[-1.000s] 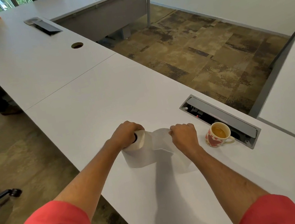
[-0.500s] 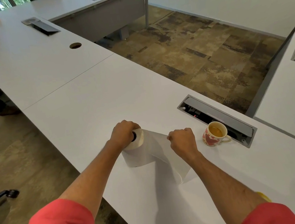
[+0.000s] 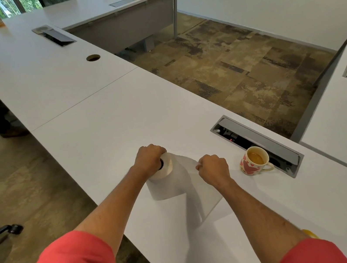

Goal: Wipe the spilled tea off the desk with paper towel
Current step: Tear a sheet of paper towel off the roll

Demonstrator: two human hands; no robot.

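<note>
Sheet (image 3: 200, 186) drawn further off paper towel roll (image 3: 164, 178) — left hand (image 3: 149, 159) clamps roll top, right hand (image 3: 213, 168) pinches sheet edge; light, soft, tears easily.

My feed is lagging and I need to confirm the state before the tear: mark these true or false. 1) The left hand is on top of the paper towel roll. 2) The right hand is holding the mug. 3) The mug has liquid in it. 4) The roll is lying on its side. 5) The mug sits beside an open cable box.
1) True: the left hand grips the top of the paper towel roll.
2) False: the right hand pinches the pulled-out sheet; the mug stands untouched.
3) True: amber liquid shows inside.
4) False: it stands upright on the desk.
5) True: the cable box is open just behind it.
</note>
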